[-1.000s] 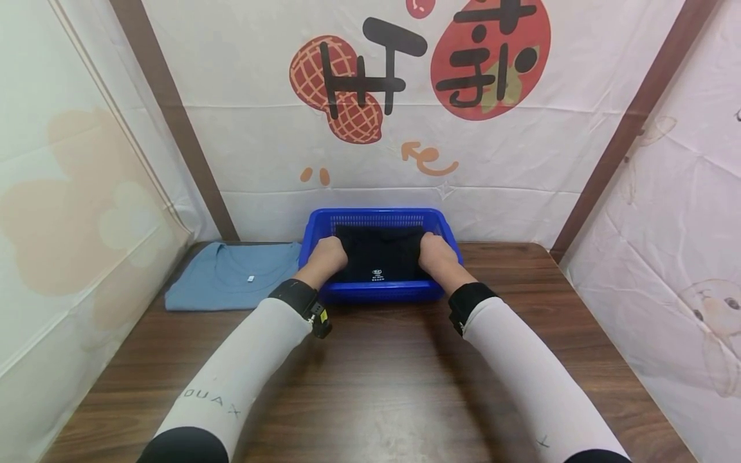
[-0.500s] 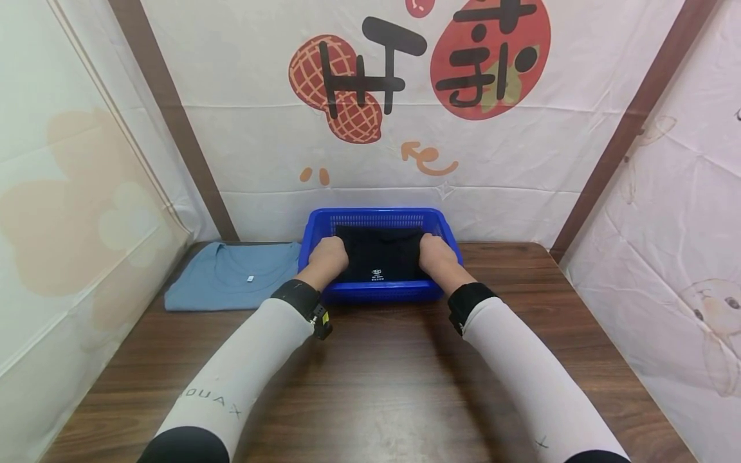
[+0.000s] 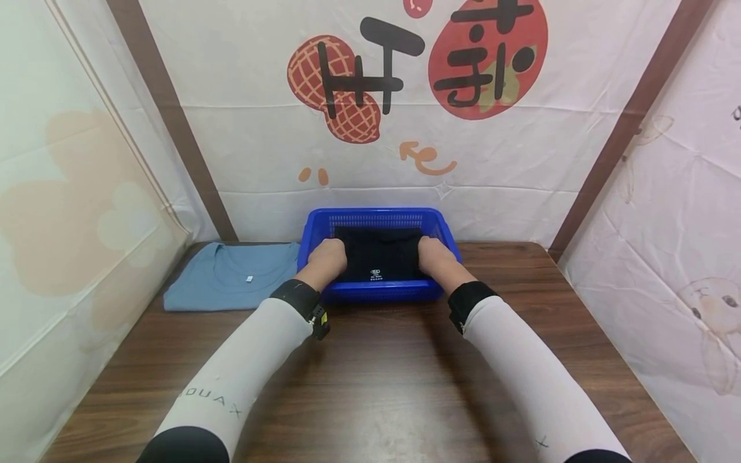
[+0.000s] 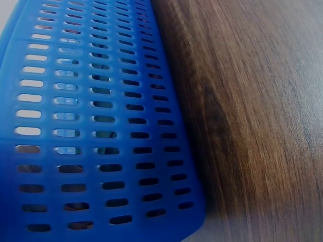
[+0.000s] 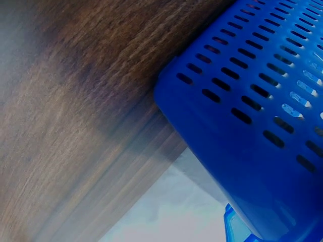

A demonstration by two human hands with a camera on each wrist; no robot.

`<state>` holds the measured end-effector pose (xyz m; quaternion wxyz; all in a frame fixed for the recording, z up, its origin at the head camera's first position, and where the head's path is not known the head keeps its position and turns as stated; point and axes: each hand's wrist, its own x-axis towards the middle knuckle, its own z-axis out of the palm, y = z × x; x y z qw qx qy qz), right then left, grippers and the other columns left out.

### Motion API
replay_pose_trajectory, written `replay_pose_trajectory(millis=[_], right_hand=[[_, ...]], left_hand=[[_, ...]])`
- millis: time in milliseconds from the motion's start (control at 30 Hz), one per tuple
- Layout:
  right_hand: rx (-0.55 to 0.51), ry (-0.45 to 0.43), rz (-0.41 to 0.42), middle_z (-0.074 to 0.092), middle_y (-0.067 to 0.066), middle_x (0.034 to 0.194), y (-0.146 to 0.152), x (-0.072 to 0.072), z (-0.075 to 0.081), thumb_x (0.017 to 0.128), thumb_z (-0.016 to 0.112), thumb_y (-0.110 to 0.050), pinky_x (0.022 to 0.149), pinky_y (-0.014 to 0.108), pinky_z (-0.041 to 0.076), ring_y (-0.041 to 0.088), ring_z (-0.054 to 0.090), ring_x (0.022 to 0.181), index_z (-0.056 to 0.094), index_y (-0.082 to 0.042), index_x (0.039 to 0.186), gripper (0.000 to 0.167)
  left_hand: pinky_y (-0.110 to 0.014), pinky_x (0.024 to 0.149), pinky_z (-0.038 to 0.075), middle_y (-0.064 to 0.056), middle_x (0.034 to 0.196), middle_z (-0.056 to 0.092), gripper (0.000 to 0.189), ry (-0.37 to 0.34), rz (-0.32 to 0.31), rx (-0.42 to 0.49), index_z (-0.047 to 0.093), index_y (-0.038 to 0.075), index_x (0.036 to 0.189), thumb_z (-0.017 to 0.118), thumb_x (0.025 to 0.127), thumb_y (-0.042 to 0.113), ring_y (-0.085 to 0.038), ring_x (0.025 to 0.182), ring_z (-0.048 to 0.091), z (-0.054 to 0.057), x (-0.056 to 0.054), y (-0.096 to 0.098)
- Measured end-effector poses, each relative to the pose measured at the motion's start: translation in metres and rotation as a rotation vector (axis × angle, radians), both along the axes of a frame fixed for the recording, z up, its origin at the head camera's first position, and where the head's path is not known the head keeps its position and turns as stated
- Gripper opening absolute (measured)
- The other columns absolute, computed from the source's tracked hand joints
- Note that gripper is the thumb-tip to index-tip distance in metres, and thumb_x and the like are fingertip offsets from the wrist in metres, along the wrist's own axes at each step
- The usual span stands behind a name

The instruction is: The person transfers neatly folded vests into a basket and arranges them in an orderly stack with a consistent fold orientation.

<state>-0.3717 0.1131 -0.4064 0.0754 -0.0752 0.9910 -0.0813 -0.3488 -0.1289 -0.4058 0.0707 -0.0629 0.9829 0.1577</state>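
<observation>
In the head view a folded black garment (image 3: 379,252) with small white print near its front edge lies inside a blue plastic basket (image 3: 379,293). My left hand (image 3: 328,257) grips the garment's left side, its fingers curled down out of sight. On the opposite side my right hand (image 3: 435,257) holds the right edge in the same way. Both wrists pass over the basket's rim. Neither wrist view shows the hands; the left one has the slotted basket wall (image 4: 101,121) close up, and the right one a corner of the basket (image 5: 242,116).
A folded blue T-shirt (image 3: 243,276) with a small white tag lies left of the basket, close against it. The brown wooden table (image 3: 370,386) stretches in front and to the right. A printed white curtain (image 3: 260,148) hangs right behind the basket.
Almost nothing differs. Both hands keep their hold on the black garment in the basket, and the head view has shifted very slightly.
</observation>
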Motion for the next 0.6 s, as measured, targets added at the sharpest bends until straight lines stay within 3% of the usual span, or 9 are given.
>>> replay_pose_trajectory(millis=[167,233,333,433,600], right_hand=[[0.009,0.005,0.017,0.050,0.028,0.146,-0.001,0.001,0.000,0.102,0.050,-0.006,0.108,0.048,0.047,0.036,0.050,0.137,0.044,0.005,0.144,0.044],[-0.005,0.009,0.013,0.044,0.030,0.148,-0.002,0.001,-0.001,0.101,0.052,-0.005,0.108,0.050,0.047,0.039,0.050,0.136,0.041,0.005,0.146,0.047],[-0.016,0.027,0.013,0.037,0.031,0.150,-0.003,0.000,-0.004,0.100,0.055,-0.003,0.108,0.053,0.046,0.042,0.048,0.136,0.039,0.004,0.147,0.050],[-0.002,0.060,0.034,0.038,0.029,0.148,-0.002,-0.003,-0.007,0.100,0.056,-0.003,0.109,0.053,0.045,0.042,0.047,0.137,0.043,0.002,0.144,0.046],[0.023,0.111,0.089,0.044,0.024,0.142,0.000,-0.004,-0.008,0.099,0.056,-0.003,0.107,0.051,0.047,0.040,0.048,0.136,0.047,0.000,0.142,0.044]], left_hand=[[-0.048,0.082,0.058,-0.016,0.123,0.070,0.029,0.017,-0.033,-0.037,0.072,0.002,0.117,0.046,0.103,0.007,-0.027,0.095,0.066,-0.002,-0.003,-0.001],[-0.049,0.085,0.058,-0.018,0.132,0.067,0.032,0.025,-0.045,-0.061,0.068,-0.001,0.126,0.045,0.104,0.006,-0.029,0.102,0.068,-0.004,-0.006,-0.001],[-0.053,0.087,0.058,-0.023,0.138,0.062,0.043,0.045,-0.046,-0.091,0.049,-0.010,0.145,0.041,0.105,0.005,-0.034,0.109,0.069,-0.006,-0.008,-0.001],[-0.054,0.091,0.057,-0.030,0.142,0.056,0.054,0.079,-0.043,-0.133,0.025,-0.017,0.153,0.037,0.106,0.006,-0.040,0.117,0.065,-0.009,-0.010,0.000],[-0.055,0.096,0.054,-0.036,0.140,0.047,0.051,0.123,-0.075,-0.182,0.030,-0.017,0.151,0.037,0.107,0.008,-0.046,0.127,0.054,-0.010,-0.008,0.001]])
